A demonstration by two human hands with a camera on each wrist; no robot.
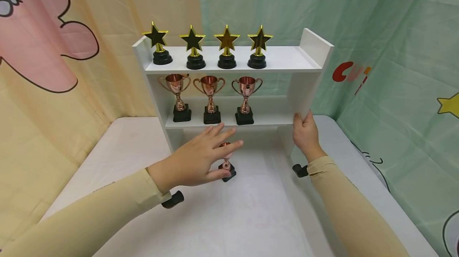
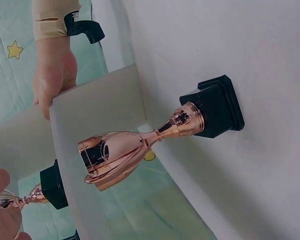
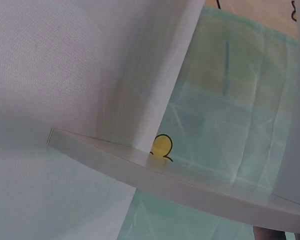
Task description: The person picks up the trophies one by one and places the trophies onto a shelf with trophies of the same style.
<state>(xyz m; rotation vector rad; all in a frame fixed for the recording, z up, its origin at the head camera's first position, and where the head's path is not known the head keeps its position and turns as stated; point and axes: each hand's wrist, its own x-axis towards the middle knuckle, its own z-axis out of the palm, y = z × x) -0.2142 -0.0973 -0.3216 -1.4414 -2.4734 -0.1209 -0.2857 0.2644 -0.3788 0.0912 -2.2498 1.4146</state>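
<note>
A white shelf [image 1: 233,126] stands on the table, with three copper-coloured trophy cups [image 1: 210,101] on its middle board. One more trophy cup [image 2: 125,155] stands upright on the table, under the lower opening. My left hand [image 1: 201,157] is held with fingers spread in front of this cup and hides part of it in the head view; it holds nothing. Some fingers [image 2: 5,215] show at the edge of the left wrist view. My right hand [image 1: 306,136] grips the front edge of the shelf's right side panel [image 1: 305,85]; fingertips [image 3: 270,233] peek out below the panel in the right wrist view.
Several gold star trophies [image 1: 227,44] with black bases line the top board. The white-covered table [image 1: 251,217] extends around the shelf. Printed curtains [image 1: 394,50] hang behind and at both sides. A black wrist device [image 1: 300,170] sits at each sleeve cuff.
</note>
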